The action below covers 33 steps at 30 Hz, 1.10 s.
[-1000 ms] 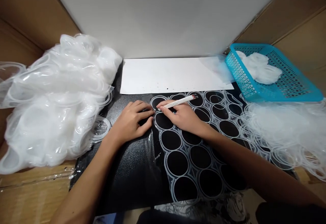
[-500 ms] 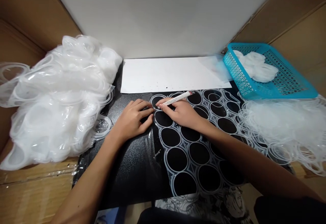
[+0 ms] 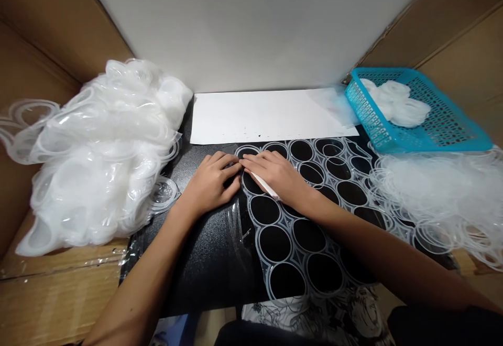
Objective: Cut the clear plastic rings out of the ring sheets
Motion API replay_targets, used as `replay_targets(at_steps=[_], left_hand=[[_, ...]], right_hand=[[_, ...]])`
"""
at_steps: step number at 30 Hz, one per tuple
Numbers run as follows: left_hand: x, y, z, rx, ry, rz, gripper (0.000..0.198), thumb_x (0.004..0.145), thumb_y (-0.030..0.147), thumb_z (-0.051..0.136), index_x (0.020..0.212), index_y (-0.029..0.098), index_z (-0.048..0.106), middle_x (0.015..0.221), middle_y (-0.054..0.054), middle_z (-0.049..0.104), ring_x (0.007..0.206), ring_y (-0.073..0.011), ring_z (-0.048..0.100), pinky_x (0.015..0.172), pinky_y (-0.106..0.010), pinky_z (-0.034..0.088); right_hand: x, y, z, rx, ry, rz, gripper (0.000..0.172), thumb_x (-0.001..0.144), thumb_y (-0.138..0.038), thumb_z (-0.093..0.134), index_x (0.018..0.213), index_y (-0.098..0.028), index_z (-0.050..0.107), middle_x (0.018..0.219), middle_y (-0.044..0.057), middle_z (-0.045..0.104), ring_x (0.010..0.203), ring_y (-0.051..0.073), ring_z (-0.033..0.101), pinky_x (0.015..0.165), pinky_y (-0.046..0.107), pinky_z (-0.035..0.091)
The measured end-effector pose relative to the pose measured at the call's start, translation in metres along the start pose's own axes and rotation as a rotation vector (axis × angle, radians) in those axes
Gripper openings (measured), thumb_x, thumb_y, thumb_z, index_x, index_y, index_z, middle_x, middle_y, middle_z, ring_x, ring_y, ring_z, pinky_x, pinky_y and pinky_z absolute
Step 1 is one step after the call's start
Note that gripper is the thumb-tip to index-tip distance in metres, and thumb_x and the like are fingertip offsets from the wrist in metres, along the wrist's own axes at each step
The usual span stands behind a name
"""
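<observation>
A clear plastic sheet with rows of pale-edged rings (image 3: 275,244) lies on the black work surface (image 3: 204,262). My left hand (image 3: 212,181) rests palm down at the sheet's upper left edge, fingers spread and slightly bent, gripping nothing visible. Right beside it, my right hand (image 3: 277,175) lies over the top left rings, its fingertips almost meeting the left ones. Under its palm a slim white pen-shaped tool (image 3: 265,185) is held, slanting back toward me; its tip is hidden by the fingers.
Bundled translucent plastic rings (image 3: 94,173) are heaped at the left. A blue basket (image 3: 444,141) with white bundles stands at the back right, behind loose clear rings (image 3: 451,199). White paper (image 3: 271,115) lies along the back wall, and cardboard panels (image 3: 35,42) flank the sides.
The white tool has swung down from pointing up and right to lying under my right palm, and the right fingers have flattened onto the sheet. My left hand stays at the edge.
</observation>
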<state>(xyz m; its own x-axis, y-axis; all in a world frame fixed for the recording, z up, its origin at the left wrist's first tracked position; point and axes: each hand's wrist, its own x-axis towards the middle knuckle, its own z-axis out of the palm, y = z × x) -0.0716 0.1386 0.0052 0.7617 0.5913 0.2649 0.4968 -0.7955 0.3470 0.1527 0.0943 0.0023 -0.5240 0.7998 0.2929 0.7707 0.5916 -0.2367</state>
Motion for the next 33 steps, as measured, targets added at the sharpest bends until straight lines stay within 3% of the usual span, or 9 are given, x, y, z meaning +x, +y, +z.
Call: replay_targets(at_steps=[4,7,11,14,16,19,22,26,33], left_hand=[[0.001,0.000,0.001,0.008,-0.011,-0.005,0.028,0.103,0.029,0.051,0.116,0.018,0.073,0.125,-0.009,0.071,0.109,-0.0270,0.061,0.091,-0.043,0.047],[0.001,0.001,0.001,0.017,-0.013,-0.004,0.027,0.103,0.030,0.051,0.113,0.019,0.074,0.122,-0.009,0.072,0.108,-0.0270,0.061,0.089,-0.043,0.047],[0.002,0.000,0.000,0.014,-0.016,0.016,0.029,0.103,0.030,0.049,0.113,0.020,0.074,0.121,-0.009,0.072,0.107,-0.0268,0.061,0.089,-0.044,0.047],[0.001,-0.004,0.001,0.007,-0.002,0.028,0.029,0.103,0.030,0.050,0.114,0.021,0.075,0.121,-0.009,0.072,0.108,-0.0264,0.061,0.090,-0.043,0.048],[0.000,-0.007,0.001,-0.004,0.019,0.030,0.028,0.103,0.030,0.051,0.113,0.022,0.076,0.119,-0.009,0.073,0.106,-0.0258,0.062,0.090,-0.042,0.048],[-0.001,-0.013,0.002,-0.042,0.066,0.035,0.028,0.102,0.029,0.052,0.110,0.023,0.078,0.114,-0.008,0.074,0.102,-0.0245,0.063,0.091,-0.043,0.050],[-0.001,-0.018,0.003,-0.077,0.127,0.035,0.028,0.101,0.027,0.053,0.112,0.023,0.078,0.114,-0.009,0.073,0.104,-0.0240,0.064,0.094,-0.042,0.053],[0.000,-0.023,0.004,-0.110,0.225,-0.025,0.029,0.100,0.033,0.055,0.120,0.023,0.074,0.120,-0.010,0.070,0.111,-0.0257,0.065,0.100,-0.045,0.054],[0.002,-0.023,-0.002,-0.094,0.228,-0.152,0.028,0.099,0.042,0.056,0.114,0.025,0.072,0.116,-0.007,0.070,0.111,-0.0266,0.065,0.104,-0.046,0.053]], right_hand=[[0.011,-0.003,-0.003,-0.159,-0.052,0.031,0.034,0.107,-0.014,0.041,0.128,-0.012,0.067,0.127,0.014,0.075,0.105,0.028,0.065,0.087,0.042,0.045],[0.024,0.009,-0.014,-0.142,-0.027,0.144,0.033,0.106,-0.014,0.041,0.122,-0.013,0.069,0.117,0.014,0.076,0.101,0.028,0.064,0.088,0.042,0.045],[0.043,0.055,-0.038,0.064,0.114,0.380,0.038,0.109,-0.026,0.037,0.110,-0.018,0.074,0.105,0.012,0.077,0.095,0.027,0.068,0.092,0.044,0.050],[0.051,0.102,-0.056,0.102,0.271,0.537,0.035,0.107,-0.032,0.044,0.106,-0.017,0.076,0.113,0.014,0.076,0.110,0.030,0.068,0.104,0.045,0.049],[0.050,0.129,-0.071,0.085,0.371,0.625,0.034,0.105,-0.033,0.048,0.106,-0.015,0.077,0.116,0.015,0.076,0.117,0.031,0.067,0.110,0.047,0.047],[0.032,0.148,-0.101,0.156,0.414,0.702,0.033,0.103,-0.036,0.051,0.109,-0.015,0.076,0.110,0.014,0.078,0.107,0.028,0.071,0.102,0.045,0.052],[-0.001,0.135,-0.138,0.362,0.237,0.663,0.032,0.100,-0.040,0.056,0.108,-0.017,0.077,0.106,0.011,0.079,0.092,0.023,0.072,0.091,0.040,0.056],[-0.042,0.091,-0.175,0.640,-0.061,0.611,0.034,0.096,-0.049,0.063,0.104,-0.020,0.079,0.107,0.009,0.080,0.082,0.020,0.070,0.080,0.036,0.056],[-0.072,0.050,-0.188,0.982,-0.212,0.471,0.032,0.098,-0.046,0.065,0.107,-0.018,0.077,0.105,0.009,0.081,0.076,0.014,0.069,0.076,0.031,0.056]])
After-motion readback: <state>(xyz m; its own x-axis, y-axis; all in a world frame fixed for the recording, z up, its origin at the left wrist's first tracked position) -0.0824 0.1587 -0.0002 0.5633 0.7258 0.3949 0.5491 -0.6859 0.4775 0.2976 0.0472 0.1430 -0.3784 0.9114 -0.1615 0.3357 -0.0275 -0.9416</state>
